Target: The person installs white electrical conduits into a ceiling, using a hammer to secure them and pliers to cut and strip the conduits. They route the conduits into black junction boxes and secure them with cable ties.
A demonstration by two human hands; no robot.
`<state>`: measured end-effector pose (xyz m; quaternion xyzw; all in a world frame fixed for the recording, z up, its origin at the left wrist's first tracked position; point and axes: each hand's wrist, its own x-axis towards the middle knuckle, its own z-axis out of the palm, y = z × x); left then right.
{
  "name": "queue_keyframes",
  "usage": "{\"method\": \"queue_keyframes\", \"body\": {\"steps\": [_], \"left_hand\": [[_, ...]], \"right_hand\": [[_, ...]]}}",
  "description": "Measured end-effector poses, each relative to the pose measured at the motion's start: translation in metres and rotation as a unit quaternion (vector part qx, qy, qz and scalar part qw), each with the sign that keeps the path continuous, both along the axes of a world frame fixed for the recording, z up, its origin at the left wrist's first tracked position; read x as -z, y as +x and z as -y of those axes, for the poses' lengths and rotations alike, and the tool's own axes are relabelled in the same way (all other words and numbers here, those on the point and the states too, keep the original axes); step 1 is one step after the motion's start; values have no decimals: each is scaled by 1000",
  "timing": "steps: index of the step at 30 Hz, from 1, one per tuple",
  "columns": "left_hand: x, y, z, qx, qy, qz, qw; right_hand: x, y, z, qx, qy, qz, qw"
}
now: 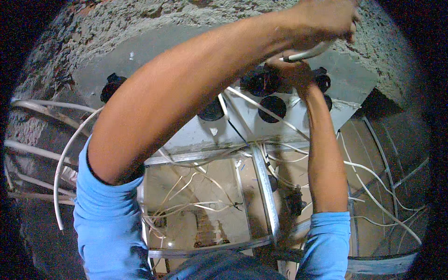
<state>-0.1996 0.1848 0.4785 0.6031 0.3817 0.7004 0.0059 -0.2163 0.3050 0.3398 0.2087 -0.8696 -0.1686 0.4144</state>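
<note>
My left hand (330, 21) is raised at the top right after the left forearm crosses the view. It is smeared, but its fingers look curled, and a white cable (303, 56) bends up to it. Below, my right hand (296, 74) closes around the same cable, its fingers partly hidden. A short dark band shows on the cable near these fingers. Just left of the right hand, a round black electrical box (258, 83) is set in the grey wall patch (158, 51). Another black box (322, 80) sits at its right.
More black boxes (272, 109) line the pale ledge. Loose white cables (205, 205) hang across a metal frame (266, 196) with panels below. White conduits (42, 149) run along the left, and one cable (60, 177) curves down there. Rough masonry (196, 18) surrounds the patch.
</note>
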Motion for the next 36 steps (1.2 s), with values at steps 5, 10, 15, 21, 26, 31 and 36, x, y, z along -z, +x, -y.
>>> {"method": "queue_keyframes", "body": {"steps": [5,10,15,21,26,31,36], "left_hand": [[-33,-66,-28,-66,-39,158,984],[-48,-116,-25,-166,-109,100,975],[-42,-118,-27,-239,-102,51,964],[-39,-111,-14,-362,-136,-20,922],[-36,-108,-3,-373,-109,-42,920],[-37,-115,-9,-311,-114,-1,944],[-28,-128,-7,-178,-60,-35,982]], "right_hand": [[13,-14,-4,21,-524,195,829],[34,24,20,-53,-610,-1,790],[67,44,79,10,-546,-97,832],[67,25,87,146,-493,26,858],[20,56,83,205,-430,145,867],[-77,84,50,46,-472,-72,877],[-196,21,65,-91,-198,-212,953]]}}
